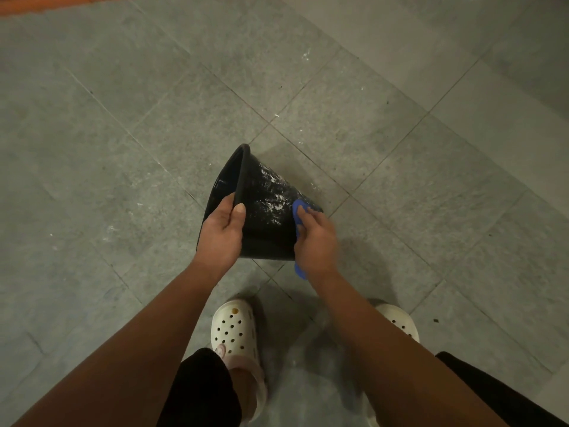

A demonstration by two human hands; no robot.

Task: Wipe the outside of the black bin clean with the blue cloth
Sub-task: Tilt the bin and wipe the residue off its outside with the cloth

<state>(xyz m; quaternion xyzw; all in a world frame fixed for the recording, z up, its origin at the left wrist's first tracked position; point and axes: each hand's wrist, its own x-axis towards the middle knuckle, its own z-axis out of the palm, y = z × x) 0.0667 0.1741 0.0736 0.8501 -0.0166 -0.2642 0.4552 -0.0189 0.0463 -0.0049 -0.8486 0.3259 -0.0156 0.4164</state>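
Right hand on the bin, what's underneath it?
Under the right hand lies the blue cloth, pressed against the black bin's outer wall. Cloth edges show above and below the hand, which covers the cloth's middle and the bin wall beneath.

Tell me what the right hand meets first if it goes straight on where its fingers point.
Likely the black bin's white-smeared outer wall; the right hand holds the blue cloth against it.

1. The bin (268, 217) is black and tapered. It is tipped sideways, mouth to the left and narrow base to the right, with white smears across its outer wall.
2. The cloth (297, 208) is blue and bunched, pressed against the bin's wall near the base.
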